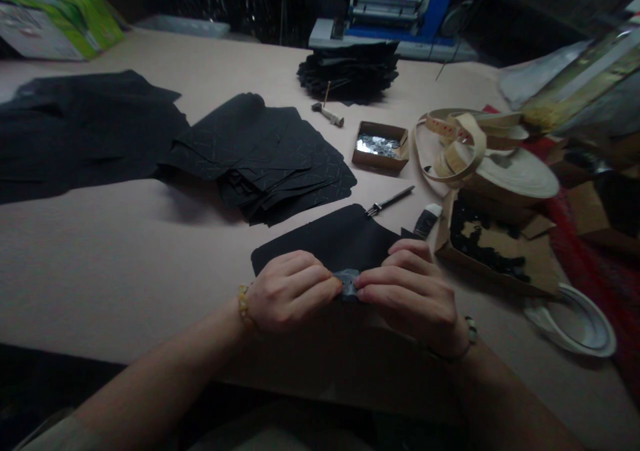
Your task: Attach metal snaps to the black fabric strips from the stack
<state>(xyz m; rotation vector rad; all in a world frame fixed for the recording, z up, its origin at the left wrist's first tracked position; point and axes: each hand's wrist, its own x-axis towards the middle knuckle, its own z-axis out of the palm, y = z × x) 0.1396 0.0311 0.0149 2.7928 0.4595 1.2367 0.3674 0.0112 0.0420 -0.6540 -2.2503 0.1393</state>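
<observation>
A flat black sheet of material [325, 237] with rounded corners lies on the table in front of me. At its near edge is a small grey piece [349, 281] with dark marks that look like slits. From the left, my left hand [295, 289] pinches that piece with closed fingers. On the other side, my right hand [413, 287] has its fingertips pressed on the piece's right end. Both thumbs are mostly hidden. Just beyond the sheet rests a pronged metal tool [390, 201], its prongs touching or very near the sheet's far edge.
Stacked black pieces [270, 151] lie at left, with another pile [347, 71] behind. A small box of shiny metal parts [381, 145], a hammer [328, 113], tape rolls [515, 171] and a cardboard box of black parts [500, 244] stand around the right side.
</observation>
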